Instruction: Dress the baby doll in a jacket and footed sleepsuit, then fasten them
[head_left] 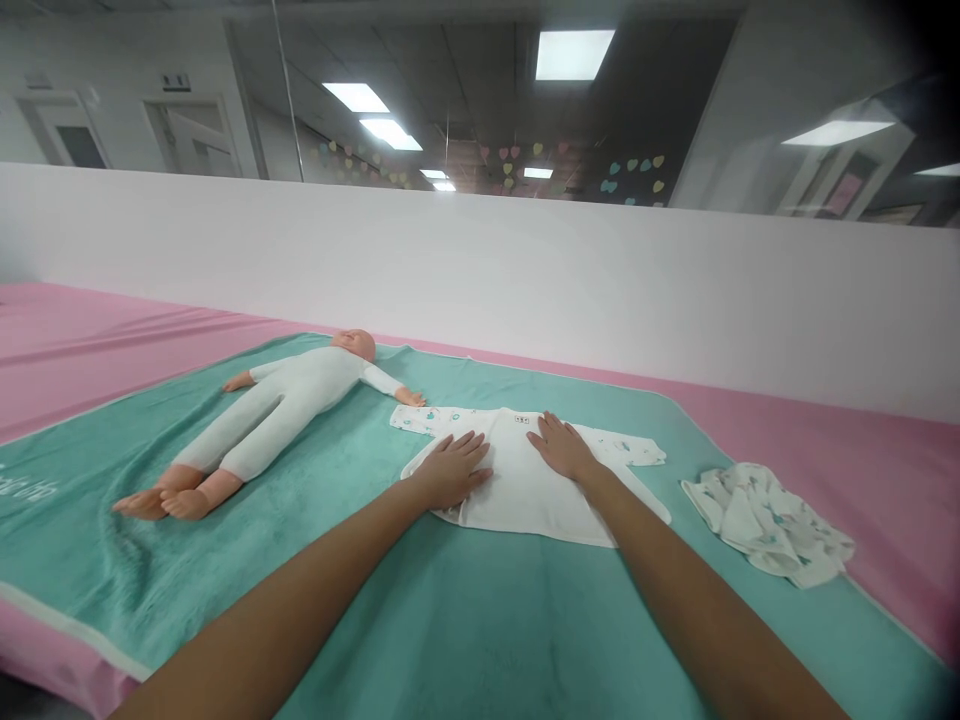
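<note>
A small white baby shirt point(517, 480) with teal prints lies spread flat on a teal towel point(375, 600). My left hand point(452, 465) rests flat on the shirt's left side, fingers stretched out. My right hand point(559, 445) lies flat on its upper right part, fingers also spread. Neither hand grips anything. A baby doll point(285, 400) in a white bodysuit lies on its back to the left of the shirt, arms out, one hand close to the shirt's sleeve.
A crumpled white printed garment point(769, 520) sits at the towel's right edge. The towel covers a pink padded surface point(825, 440). A low white wall point(525, 270) runs behind it, with glass panels above.
</note>
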